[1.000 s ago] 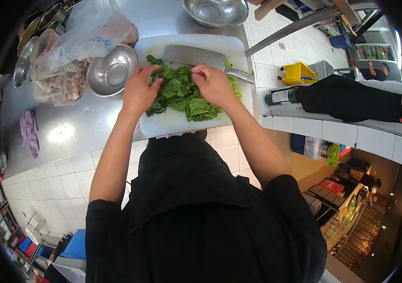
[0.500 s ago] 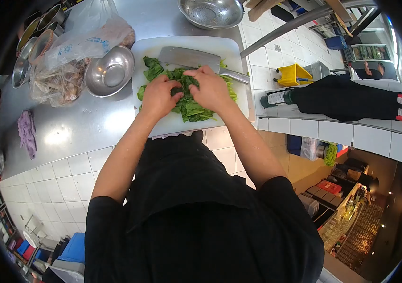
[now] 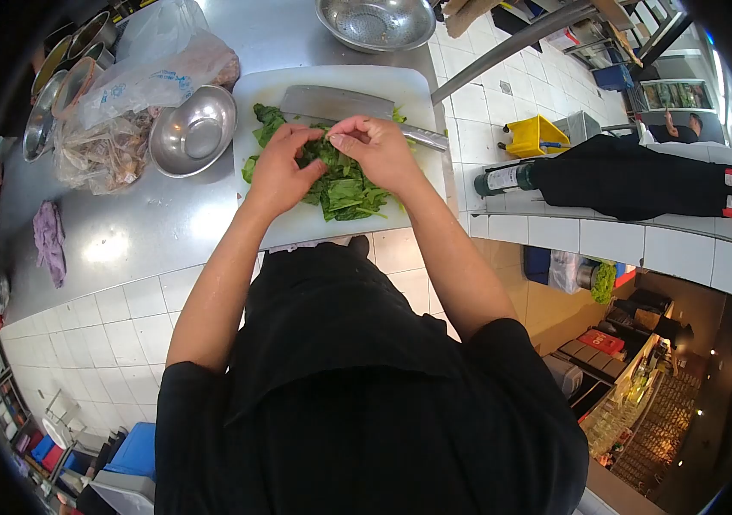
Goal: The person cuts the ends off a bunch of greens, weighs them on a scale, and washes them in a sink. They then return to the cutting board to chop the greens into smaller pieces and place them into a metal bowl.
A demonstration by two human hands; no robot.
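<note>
Pinching leaves of the greens [image 3: 340, 190] at upper centre, both hands, left [image 3: 278, 174] and right [image 3: 376, 153], meet over the board [image 3: 306, 225], just below the cleaver [image 3: 340, 105].

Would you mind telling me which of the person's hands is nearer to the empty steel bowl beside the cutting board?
Left. The left hand rests on the greens at the board's left side, a short way from the steel bowl. The right hand is farther right, near the cleaver.

One cleaver [image 3: 336, 104], two bowls [image 3: 193, 130]
</note>
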